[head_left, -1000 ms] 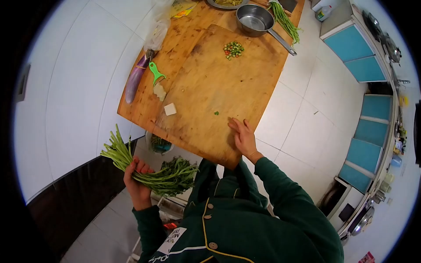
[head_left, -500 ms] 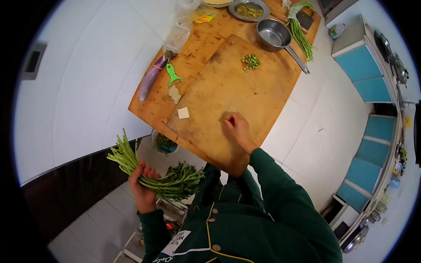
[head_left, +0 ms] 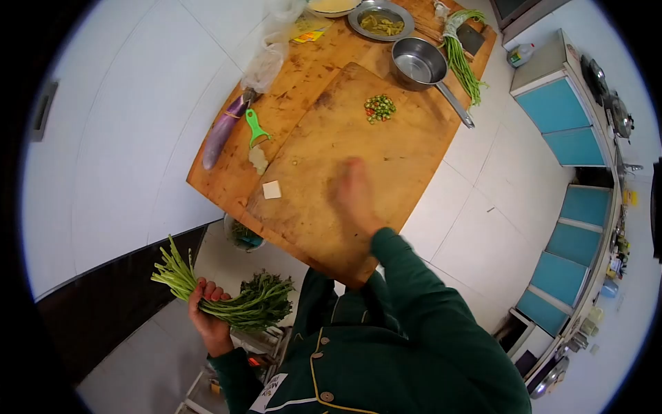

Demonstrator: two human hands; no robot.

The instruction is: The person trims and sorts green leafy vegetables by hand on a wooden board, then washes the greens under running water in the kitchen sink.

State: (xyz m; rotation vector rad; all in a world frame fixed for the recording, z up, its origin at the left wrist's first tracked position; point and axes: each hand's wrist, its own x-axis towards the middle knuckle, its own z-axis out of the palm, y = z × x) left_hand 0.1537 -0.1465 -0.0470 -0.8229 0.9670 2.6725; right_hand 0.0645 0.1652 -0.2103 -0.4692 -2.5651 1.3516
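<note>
My left hand (head_left: 209, 314) is wrapped round a bunch of leafy green stems (head_left: 252, 301), held off the table at lower left; the cut ends point up and left, the leaves to the right. Over the wooden cutting board (head_left: 324, 193) is my right hand (head_left: 355, 190), smeared by motion, so its fingers cannot be made out. A white square block (head_left: 272, 190) lies on the board left of that hand. Farther back on the board sits a small heap of chopped green and red peppers (head_left: 379, 108).
A purple eggplant (head_left: 224, 134) and a green peeler (head_left: 255, 126) lie along the table's left side. At the back stand a steel saucepan (head_left: 419, 62), a metal dish of food (head_left: 380, 25) and a bundle of long green beans (head_left: 460, 62). A bin (head_left: 241, 234) is below the table's left edge.
My right hand has gone from loosely curled fingers to a blur over the board. My left hand still holds the greens. The whole view has shifted slightly.
</note>
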